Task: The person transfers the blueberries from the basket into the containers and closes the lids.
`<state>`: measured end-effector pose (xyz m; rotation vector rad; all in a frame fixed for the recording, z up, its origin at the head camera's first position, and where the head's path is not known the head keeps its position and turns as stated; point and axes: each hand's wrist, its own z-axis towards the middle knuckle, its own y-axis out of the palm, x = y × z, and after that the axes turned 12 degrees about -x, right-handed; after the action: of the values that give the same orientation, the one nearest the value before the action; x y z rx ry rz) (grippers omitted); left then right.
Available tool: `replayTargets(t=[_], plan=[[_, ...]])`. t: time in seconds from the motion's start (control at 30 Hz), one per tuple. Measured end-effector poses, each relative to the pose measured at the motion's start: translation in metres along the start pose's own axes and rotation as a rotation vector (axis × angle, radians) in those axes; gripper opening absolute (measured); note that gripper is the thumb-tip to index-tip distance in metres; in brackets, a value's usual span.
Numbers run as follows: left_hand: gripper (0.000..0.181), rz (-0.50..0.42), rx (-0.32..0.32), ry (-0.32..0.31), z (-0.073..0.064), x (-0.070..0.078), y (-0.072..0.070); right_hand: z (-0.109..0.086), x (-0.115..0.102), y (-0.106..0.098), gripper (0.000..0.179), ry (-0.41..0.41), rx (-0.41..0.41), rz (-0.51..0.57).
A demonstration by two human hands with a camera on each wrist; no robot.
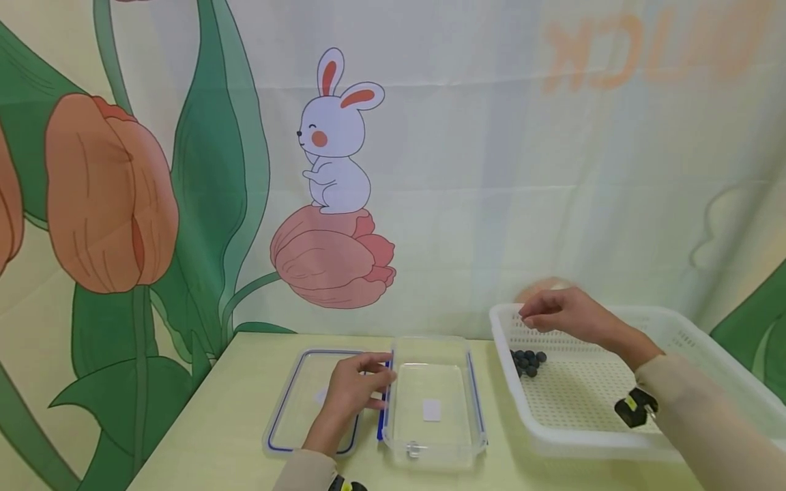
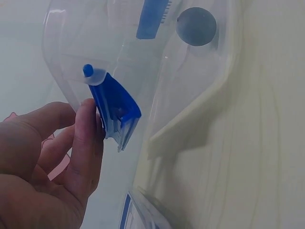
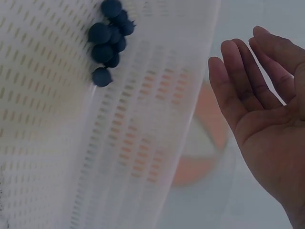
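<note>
A clear plastic food container with blue side latches stands on the table. My left hand holds its left rim, fingertips at a hanging blue latch. Through the clear wall in the left wrist view shows a round dark blueberry. Over the left wall of a white perforated basket hovers my right hand, fingers loosely bent and nothing visible in them. Several blueberries lie clustered in the basket's left corner, below that hand. The right wrist view shows them beside the perforated wall.
A clear flat lid with a blue seal lies left of the container, partly behind my left hand. The light yellow table ends at a printed curtain with tulips and a rabbit.
</note>
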<state>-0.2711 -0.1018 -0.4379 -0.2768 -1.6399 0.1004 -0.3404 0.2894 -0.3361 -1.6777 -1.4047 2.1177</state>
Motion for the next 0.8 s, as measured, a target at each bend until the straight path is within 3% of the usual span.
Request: replayTargets(t=[0.5,0.8], plan=[[0.036,0.022,0.014,-0.007,0.0,0.0,0.001,0.001,0.047,0.005,0.026,0.086,-0.069,0.05],[0.036,0.009,0.011,-0.009,0.0,0.0,0.0,0.008,0.063,0.014,0.018,0.056,-0.17,-0.009]])
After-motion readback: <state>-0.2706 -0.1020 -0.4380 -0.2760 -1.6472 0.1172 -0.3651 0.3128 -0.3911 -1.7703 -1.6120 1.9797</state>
